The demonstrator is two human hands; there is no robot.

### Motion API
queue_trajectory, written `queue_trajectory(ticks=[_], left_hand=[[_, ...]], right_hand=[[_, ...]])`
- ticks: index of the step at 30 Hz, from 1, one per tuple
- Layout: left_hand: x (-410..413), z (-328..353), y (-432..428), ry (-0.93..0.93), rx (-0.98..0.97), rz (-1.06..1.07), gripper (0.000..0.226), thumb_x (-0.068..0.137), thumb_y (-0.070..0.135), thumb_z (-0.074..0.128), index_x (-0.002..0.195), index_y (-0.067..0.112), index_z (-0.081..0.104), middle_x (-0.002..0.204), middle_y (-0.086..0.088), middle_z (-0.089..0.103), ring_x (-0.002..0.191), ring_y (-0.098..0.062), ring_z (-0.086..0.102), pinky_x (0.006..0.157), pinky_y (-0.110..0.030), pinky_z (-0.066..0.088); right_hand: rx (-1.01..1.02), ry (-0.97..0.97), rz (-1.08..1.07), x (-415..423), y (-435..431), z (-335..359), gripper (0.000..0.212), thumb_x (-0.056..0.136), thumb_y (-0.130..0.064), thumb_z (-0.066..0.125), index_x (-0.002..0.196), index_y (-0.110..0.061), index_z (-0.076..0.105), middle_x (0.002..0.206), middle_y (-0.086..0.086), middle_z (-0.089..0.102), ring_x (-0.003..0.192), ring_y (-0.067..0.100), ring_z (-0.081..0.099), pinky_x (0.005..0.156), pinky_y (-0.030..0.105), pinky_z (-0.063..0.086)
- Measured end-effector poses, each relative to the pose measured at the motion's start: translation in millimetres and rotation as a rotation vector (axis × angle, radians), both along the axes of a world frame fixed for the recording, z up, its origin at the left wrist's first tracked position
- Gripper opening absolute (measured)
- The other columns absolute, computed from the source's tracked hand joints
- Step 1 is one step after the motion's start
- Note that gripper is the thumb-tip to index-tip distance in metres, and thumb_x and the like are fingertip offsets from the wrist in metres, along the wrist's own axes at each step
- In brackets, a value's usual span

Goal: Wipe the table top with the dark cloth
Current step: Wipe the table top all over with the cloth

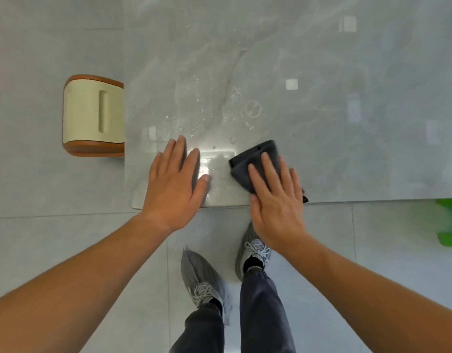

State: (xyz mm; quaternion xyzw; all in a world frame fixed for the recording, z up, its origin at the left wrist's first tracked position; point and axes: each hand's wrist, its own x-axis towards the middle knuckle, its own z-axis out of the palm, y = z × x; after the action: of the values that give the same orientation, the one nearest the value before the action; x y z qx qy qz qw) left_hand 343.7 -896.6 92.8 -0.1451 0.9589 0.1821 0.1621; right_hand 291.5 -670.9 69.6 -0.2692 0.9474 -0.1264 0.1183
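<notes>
The grey table (pixel 347 149) fills the upper view, and its front edge passes under both hands. A cream chair (pixel 90 115) is tucked against its left edge. The left hand (pixel 174 184) lies flat with straight fingers near the front-left corner. Just to its right, the right hand (pixel 276 200) presses straight fingers on the folded dark cloth (pixel 248 161) at the front edge. Water drops (pixel 202 110) dot the table beyond the hands.

1. Big pale grey floor tiles (pixel 54 238), thin grout lines.
2. Cream chair (pixel 92 115) with a brown rim on the left, tucked partly under the glossy grey marble-look table (pixel 347 154).
3. Bright green thing (pixel 449 225) at the right edge, too blurry to tell.
4. Pale square light reflections (pixel 292 84) in the tabletop, soft even lighting.
</notes>
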Motion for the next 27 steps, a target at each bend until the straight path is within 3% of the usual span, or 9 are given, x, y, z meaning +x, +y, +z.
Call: queue_trajectory(ticks=[4, 9, 14, 16, 20, 22, 27], left_hand=[[7, -2, -5, 0.001, -0.015, -0.040, 0.068, 0.098, 0.058, 0.012, 0.156, 0.023, 0.017, 0.167, -0.005, -0.004, 0.153, -0.019, -0.011, 0.123, -0.041, -0.003], [5, -1, -9, 0.028, 0.050, -0.011, 0.067, 0.098, 0.058, 0.010, 0.155, 0.025, 0.023, 0.167, -0.002, 0.001, 0.153, -0.017, -0.006, 0.123, -0.039, 0.001], [3, 3, -16, 0.048, 0.017, -0.053, 0.072, 0.097, 0.058, 0.008, 0.154, 0.018, 0.025, 0.167, -0.004, 0.010, 0.153, -0.020, 0.004, 0.121, -0.039, 0.007], [3, 4, -20, 0.047, 0.019, -0.061, 0.071, 0.098, 0.058, 0.009, 0.155, 0.019, 0.025, 0.167, -0.002, 0.010, 0.153, -0.019, 0.005, 0.120, -0.037, 0.007], [3, 4, -22, 0.029, 0.010, -0.082, 0.067, 0.099, 0.057, 0.012, 0.154, 0.022, 0.026, 0.166, -0.001, 0.011, 0.152, -0.019, 0.005, 0.120, -0.037, 0.008], [1, 4, -22, 0.037, -0.003, -0.081, 0.061, 0.101, 0.054, 0.018, 0.151, 0.021, 0.031, 0.165, -0.002, 0.016, 0.151, -0.022, 0.010, 0.119, -0.040, 0.012], [-7, 6, -20, 0.043, -0.026, -0.068, 0.052, 0.100, 0.049, 0.028, 0.141, 0.019, 0.040, 0.158, -0.007, 0.027, 0.145, -0.027, 0.022, 0.115, -0.043, 0.022]], right_hand=[[0.015, 0.035, 0.124, -11, 4, -4, 0.053, 0.102, -0.038, 0.040, 0.154, -0.026, 0.037, 0.166, 0.002, 0.021, 0.153, 0.032, 0.015, 0.124, 0.053, 0.012], [-0.012, 0.026, -0.215, -16, -24, -3, 0.055, 0.102, -0.036, 0.035, 0.156, -0.028, 0.032, 0.168, 0.001, 0.016, 0.154, 0.032, 0.009, 0.125, 0.050, 0.005], [-0.025, 0.052, 0.153, 14, -40, -8, 0.055, 0.101, -0.031, 0.047, 0.154, -0.026, 0.036, 0.167, 0.004, 0.020, 0.153, 0.035, 0.014, 0.123, 0.054, 0.012], [-0.011, 0.057, 0.182, -11, -40, -8, 0.054, 0.101, -0.034, 0.044, 0.154, -0.025, 0.038, 0.166, 0.004, 0.022, 0.153, 0.034, 0.016, 0.123, 0.054, 0.013], [0.002, -0.005, -0.153, -64, -58, 0, 0.056, 0.104, -0.036, 0.034, 0.158, -0.027, 0.026, 0.168, 0.003, 0.011, 0.154, 0.033, 0.007, 0.125, 0.050, 0.004], [0.034, 0.000, -0.215, -60, -69, 1, 0.056, 0.105, -0.036, 0.033, 0.159, -0.028, 0.021, 0.169, 0.002, 0.007, 0.154, 0.033, 0.003, 0.125, 0.049, 0.001], [0.044, -0.013, 0.193, -30, -47, 3, 0.053, 0.105, -0.038, 0.035, 0.156, -0.026, 0.031, 0.167, 0.003, 0.016, 0.154, 0.034, 0.010, 0.124, 0.052, 0.008]])
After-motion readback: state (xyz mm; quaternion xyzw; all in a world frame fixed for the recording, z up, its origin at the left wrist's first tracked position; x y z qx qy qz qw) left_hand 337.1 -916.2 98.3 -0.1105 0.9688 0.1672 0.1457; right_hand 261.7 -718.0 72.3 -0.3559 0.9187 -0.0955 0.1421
